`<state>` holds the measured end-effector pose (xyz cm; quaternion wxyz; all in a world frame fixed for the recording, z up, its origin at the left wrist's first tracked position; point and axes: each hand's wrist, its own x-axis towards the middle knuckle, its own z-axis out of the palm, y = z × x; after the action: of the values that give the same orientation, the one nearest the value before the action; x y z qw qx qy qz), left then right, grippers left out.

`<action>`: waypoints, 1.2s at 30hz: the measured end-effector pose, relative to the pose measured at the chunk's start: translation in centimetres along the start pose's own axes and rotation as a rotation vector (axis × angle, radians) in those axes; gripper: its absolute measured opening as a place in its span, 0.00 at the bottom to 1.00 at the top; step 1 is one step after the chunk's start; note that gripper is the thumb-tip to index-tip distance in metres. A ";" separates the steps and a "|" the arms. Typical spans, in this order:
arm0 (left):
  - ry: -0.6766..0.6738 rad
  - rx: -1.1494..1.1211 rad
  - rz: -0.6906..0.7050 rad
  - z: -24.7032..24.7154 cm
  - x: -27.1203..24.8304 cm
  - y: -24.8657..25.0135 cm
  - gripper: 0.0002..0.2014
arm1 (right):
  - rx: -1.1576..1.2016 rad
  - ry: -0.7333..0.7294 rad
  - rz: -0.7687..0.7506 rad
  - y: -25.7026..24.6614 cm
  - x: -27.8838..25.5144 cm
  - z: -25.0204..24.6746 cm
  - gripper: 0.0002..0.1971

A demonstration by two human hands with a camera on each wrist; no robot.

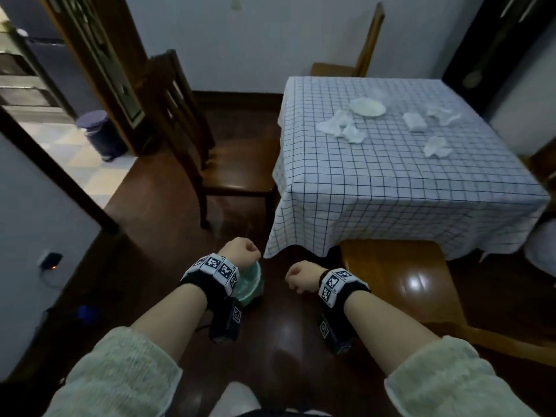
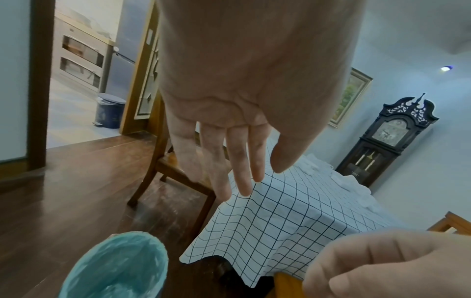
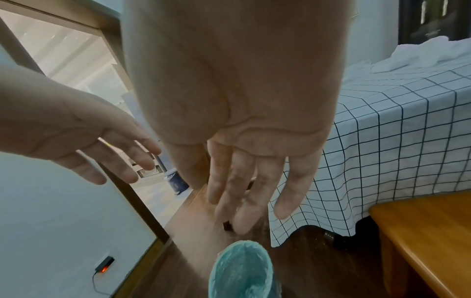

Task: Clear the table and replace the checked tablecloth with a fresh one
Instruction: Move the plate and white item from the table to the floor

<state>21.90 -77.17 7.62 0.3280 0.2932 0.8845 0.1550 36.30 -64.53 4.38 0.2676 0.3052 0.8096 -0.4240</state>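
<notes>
The checked tablecloth (image 1: 391, 182) covers the square table at the right, its near corner hanging down (image 2: 267, 231) (image 3: 395, 151). On it lie a white plate (image 1: 367, 107) and several crumpled white tissues (image 1: 343, 127). My left hand (image 1: 240, 251) hangs open above a small bin with a teal liner (image 1: 251, 284), fingers (image 2: 229, 161) straight and empty. My right hand (image 1: 301, 276) hovers open a little to the right of the bin (image 3: 241, 270), its fingers (image 3: 254, 181) pointing down and holding nothing. Both hands are short of the cloth's near-left corner.
A dark wooden chair (image 1: 192, 139) stands left of the table. A light wooden chair (image 1: 400, 284) is tucked under its near side, and another chair (image 1: 361, 55) at the far side. A blue pedal bin (image 1: 100, 133) sits in the doorway. A tall clock (image 2: 392, 137) stands by the far wall.
</notes>
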 end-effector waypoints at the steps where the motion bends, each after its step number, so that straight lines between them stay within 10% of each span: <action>1: -0.004 -0.001 0.004 -0.4 1.3 0.4 0.11 | 0.012 -0.003 0.001 -0.2 0.6 -0.9 0.15; 20: -0.130 0.136 0.293 -11.8 28.8 11.3 0.16 | 0.427 0.404 0.099 -3.5 15.7 -22.7 0.13; 36: -0.153 0.327 0.451 -10.9 47.7 32.2 0.14 | 0.352 0.659 0.127 7.4 25.1 -45.8 0.13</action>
<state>-1.22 -23.37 7.32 0.2992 0.5422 0.7831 0.0568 16.76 -15.51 5.93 -0.0381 0.5162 0.7465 -0.4181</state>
